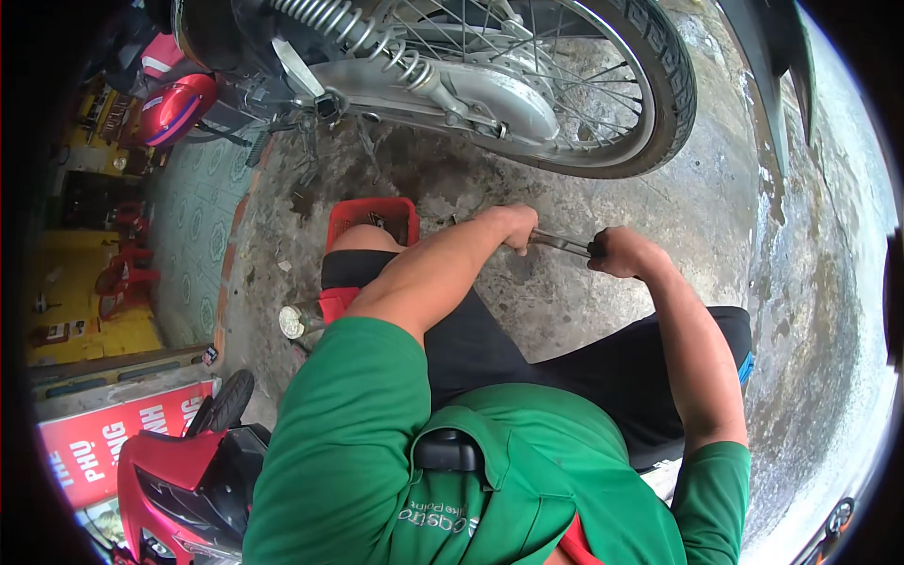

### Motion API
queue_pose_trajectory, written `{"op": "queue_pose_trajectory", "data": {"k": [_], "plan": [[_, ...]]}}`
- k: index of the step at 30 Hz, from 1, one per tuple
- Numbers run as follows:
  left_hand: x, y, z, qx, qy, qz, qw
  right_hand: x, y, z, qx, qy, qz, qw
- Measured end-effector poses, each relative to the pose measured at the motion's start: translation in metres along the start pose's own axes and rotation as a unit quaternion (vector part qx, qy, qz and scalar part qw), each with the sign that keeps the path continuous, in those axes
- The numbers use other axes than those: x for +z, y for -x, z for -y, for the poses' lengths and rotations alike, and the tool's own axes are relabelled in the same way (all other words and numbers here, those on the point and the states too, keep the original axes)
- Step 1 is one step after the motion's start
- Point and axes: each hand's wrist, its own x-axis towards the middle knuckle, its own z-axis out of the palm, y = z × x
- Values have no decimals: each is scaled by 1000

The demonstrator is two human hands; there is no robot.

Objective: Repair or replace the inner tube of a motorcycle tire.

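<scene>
— On the stained concrete floor [716, 217], just below the motorcycle's rear wheel [603, 85], what are the hands doing?

— Both are closed around a metal hand tool [562, 245], which looks like pliers or a similar long-handled tool. The left hand [511, 226] is fisted over its forward end, knuckles up. The right hand [621, 252] grips the dark handle end, fingers wrapped tight.

— Where does the tool sit?

— It lies roughly level between the two fists, above the floor and in front of the person's knees. Its working tip is hidden under the left hand, so I cannot tell what it bites on, if anything.

— And around them?

— A red plastic crate [373, 218] stands on the floor just left of the left forearm, partly hidden by the knee. Near it, lower left, a small round can [294, 322] with a pale top stands on the ground. The wheel has a black tyre and wire spokes, and a chrome coil spring [353, 33] runs down beside it. A red motorcycle [184, 480] is parked at the lower left, well apart from the hands.

— The person's clothing?

— A green shirt [358, 443] and black shorts [603, 367].
</scene>
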Motion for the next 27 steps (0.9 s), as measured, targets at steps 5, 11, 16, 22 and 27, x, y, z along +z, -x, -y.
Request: {"op": "queue_pose_trajectory", "data": {"k": [5,11,16,22,27], "plan": [[22,-7,8,-46,-104,35,993,23,-21,-4,-34,-26,1,999],[14,5,-18,-78,-214,-9,974,36,-32,-25,-27,6,21,999],[-25,20,-43,-57,-168,-12,984,36,-34,-21,58,92,28,994],[-102,76,-94,169,9,-153,974,33,-30,-27,95,90,16,991],[-154,90,-81,214,222,-351,884,20,-16,-26,71,35,-28,996]]}}
